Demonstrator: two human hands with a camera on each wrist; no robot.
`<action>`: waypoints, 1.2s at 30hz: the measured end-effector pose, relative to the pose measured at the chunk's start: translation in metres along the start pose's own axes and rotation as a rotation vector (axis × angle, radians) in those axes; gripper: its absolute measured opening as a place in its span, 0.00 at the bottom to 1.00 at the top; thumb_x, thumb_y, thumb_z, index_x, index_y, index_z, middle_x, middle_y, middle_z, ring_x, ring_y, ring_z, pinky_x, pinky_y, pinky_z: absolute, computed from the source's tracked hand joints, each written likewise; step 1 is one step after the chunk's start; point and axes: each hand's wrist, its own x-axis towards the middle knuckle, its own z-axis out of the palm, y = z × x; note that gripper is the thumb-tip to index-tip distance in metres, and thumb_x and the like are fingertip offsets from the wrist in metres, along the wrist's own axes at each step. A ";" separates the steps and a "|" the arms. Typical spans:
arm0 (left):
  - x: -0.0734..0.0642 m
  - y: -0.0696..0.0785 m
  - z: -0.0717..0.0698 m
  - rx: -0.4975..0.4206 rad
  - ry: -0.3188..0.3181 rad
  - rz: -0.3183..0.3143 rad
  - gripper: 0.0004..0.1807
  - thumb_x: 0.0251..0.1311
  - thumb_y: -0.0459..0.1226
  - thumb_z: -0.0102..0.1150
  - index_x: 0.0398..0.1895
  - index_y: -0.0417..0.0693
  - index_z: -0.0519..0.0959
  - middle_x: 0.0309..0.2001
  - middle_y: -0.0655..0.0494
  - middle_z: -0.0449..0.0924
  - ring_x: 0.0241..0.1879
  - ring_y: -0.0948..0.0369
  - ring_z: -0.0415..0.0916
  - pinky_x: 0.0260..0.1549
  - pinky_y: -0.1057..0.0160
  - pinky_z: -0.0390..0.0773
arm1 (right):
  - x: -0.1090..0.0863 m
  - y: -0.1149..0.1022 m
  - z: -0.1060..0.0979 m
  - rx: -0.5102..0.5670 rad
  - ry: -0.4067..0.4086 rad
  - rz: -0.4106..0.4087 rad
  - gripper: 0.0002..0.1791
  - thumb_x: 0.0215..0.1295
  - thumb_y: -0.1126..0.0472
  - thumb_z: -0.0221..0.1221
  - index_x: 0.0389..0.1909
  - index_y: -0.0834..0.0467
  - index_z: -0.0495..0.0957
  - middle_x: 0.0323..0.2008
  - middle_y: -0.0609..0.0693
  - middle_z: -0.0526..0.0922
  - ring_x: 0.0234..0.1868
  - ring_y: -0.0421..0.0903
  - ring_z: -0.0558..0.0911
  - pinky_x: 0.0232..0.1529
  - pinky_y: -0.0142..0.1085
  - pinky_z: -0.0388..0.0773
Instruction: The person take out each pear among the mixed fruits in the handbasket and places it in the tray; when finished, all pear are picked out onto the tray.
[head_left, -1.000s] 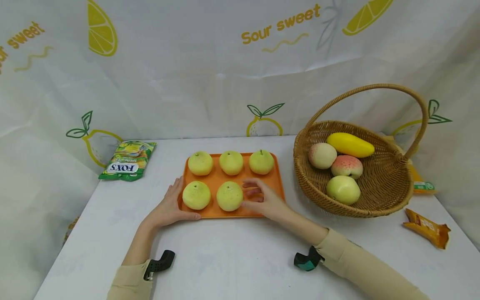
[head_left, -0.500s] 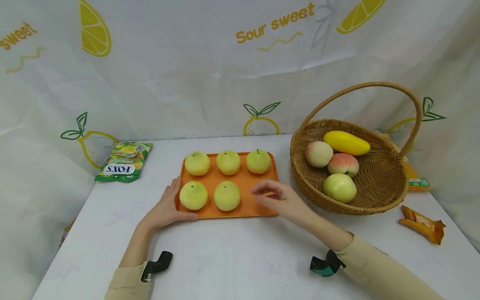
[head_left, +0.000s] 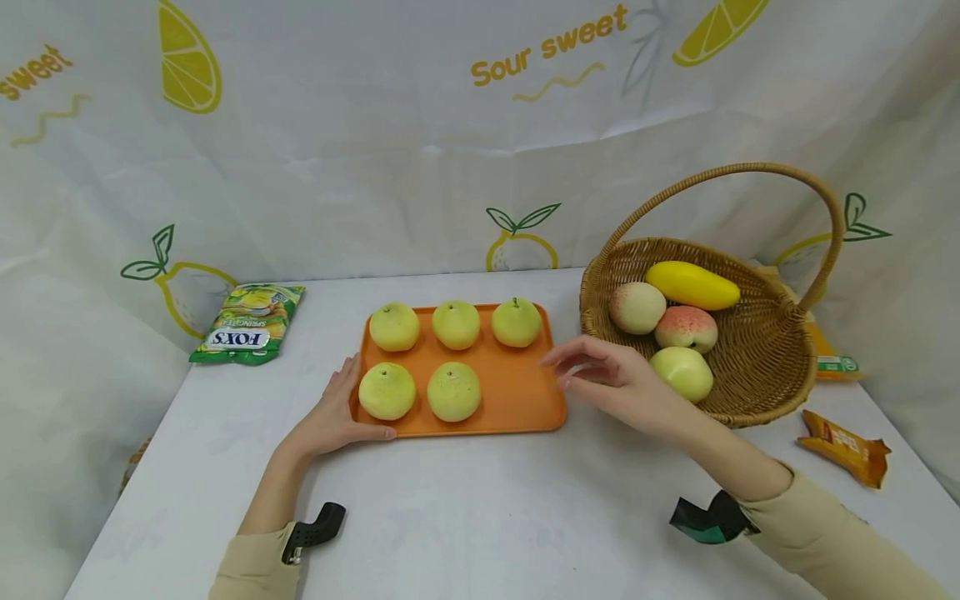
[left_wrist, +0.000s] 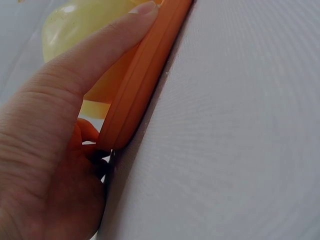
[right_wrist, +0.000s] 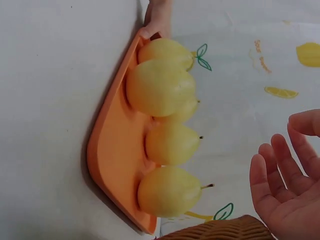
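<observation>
On an orange tray (head_left: 517, 392) sit several round yellow-green pears, three at the back and two in front. My left hand (head_left: 336, 410) holds the tray's front left corner, its thumb (left_wrist: 107, 47) lying over the front rim beside a pear (left_wrist: 75, 30). My right hand (head_left: 622, 383) is in the air between the tray and the wicker basket (head_left: 765, 379), fingers loosely bent and nothing in them. In the right wrist view, the front right part of the tray (right_wrist: 117, 155) is bare. The basket holds two peaches (head_left: 686, 329), a yellow oblong fruit (head_left: 692, 285) and a pale green fruit (head_left: 682, 373).
At the back left lies a green Fox's bag (head_left: 251, 323). An orange wrapped snack (head_left: 846, 448) is at the right, and another orange packet (head_left: 836, 368) shows partly behind the basket. A white printed cloth (head_left: 360, 167) hangs behind the table.
My right hand has moved right, away from the front middle pear, past the tray's right edge to the basket. The left hand stays on the tray. The head view shifted slightly.
</observation>
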 end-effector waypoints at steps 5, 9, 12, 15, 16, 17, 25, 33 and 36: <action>0.000 -0.001 0.000 -0.004 0.004 0.002 0.75 0.38 0.61 0.76 0.78 0.47 0.33 0.78 0.44 0.30 0.75 0.42 0.25 0.67 0.36 0.36 | -0.005 -0.004 -0.016 -0.050 0.073 0.045 0.12 0.68 0.67 0.58 0.51 0.61 0.78 0.47 0.51 0.81 0.47 0.45 0.80 0.47 0.31 0.78; 0.001 -0.002 0.001 -0.004 0.009 0.007 0.75 0.37 0.62 0.76 0.78 0.48 0.33 0.78 0.45 0.30 0.75 0.42 0.25 0.68 0.36 0.36 | -0.011 -0.004 -0.029 -0.101 0.100 0.094 0.11 0.69 0.65 0.58 0.51 0.61 0.78 0.47 0.53 0.81 0.47 0.42 0.80 0.46 0.29 0.78; 0.001 -0.002 0.001 -0.004 0.013 0.009 0.75 0.37 0.62 0.76 0.78 0.48 0.33 0.78 0.45 0.30 0.75 0.42 0.25 0.68 0.36 0.36 | -0.016 -0.004 -0.038 -0.125 0.100 0.127 0.12 0.70 0.63 0.58 0.52 0.61 0.78 0.48 0.56 0.81 0.49 0.44 0.81 0.47 0.29 0.78; 0.001 -0.002 0.001 -0.004 0.013 0.008 0.75 0.37 0.62 0.76 0.78 0.48 0.33 0.78 0.45 0.30 0.75 0.42 0.25 0.68 0.36 0.36 | -0.020 -0.001 -0.048 -0.197 0.117 0.143 0.12 0.70 0.62 0.58 0.52 0.59 0.78 0.48 0.55 0.81 0.47 0.42 0.80 0.46 0.26 0.76; 0.001 -0.002 0.001 -0.003 0.012 0.007 0.75 0.37 0.62 0.76 0.78 0.48 0.33 0.78 0.45 0.30 0.75 0.42 0.25 0.68 0.36 0.36 | -0.021 0.001 -0.051 -0.220 0.120 0.144 0.12 0.70 0.62 0.58 0.52 0.58 0.78 0.47 0.54 0.81 0.46 0.42 0.79 0.45 0.25 0.76; 0.001 -0.002 0.001 -0.003 0.011 0.006 0.75 0.37 0.62 0.76 0.78 0.47 0.33 0.78 0.44 0.30 0.75 0.42 0.25 0.67 0.36 0.36 | -0.023 0.003 -0.055 -0.247 0.122 0.141 0.12 0.69 0.63 0.59 0.51 0.58 0.79 0.46 0.54 0.81 0.45 0.42 0.79 0.45 0.25 0.76; 0.000 -0.002 0.001 -0.006 0.004 -0.007 0.75 0.38 0.62 0.75 0.78 0.46 0.33 0.78 0.43 0.30 0.74 0.41 0.25 0.67 0.34 0.36 | -0.029 0.013 -0.080 -0.488 0.043 0.112 0.11 0.64 0.62 0.64 0.47 0.51 0.80 0.43 0.45 0.81 0.44 0.35 0.77 0.42 0.28 0.77; 0.001 -0.002 0.002 -0.002 0.003 -0.007 0.75 0.38 0.62 0.75 0.78 0.46 0.33 0.78 0.44 0.30 0.74 0.41 0.25 0.67 0.34 0.36 | -0.031 0.017 -0.103 -0.699 -0.115 0.127 0.17 0.59 0.61 0.69 0.49 0.54 0.78 0.47 0.45 0.79 0.49 0.48 0.77 0.47 0.46 0.76; 0.001 -0.001 0.002 -0.004 0.004 -0.004 0.75 0.38 0.62 0.75 0.78 0.47 0.33 0.78 0.44 0.30 0.74 0.41 0.25 0.67 0.34 0.36 | -0.028 0.019 -0.111 -0.718 -0.209 0.151 0.22 0.55 0.61 0.71 0.51 0.55 0.78 0.49 0.46 0.79 0.50 0.48 0.77 0.48 0.46 0.76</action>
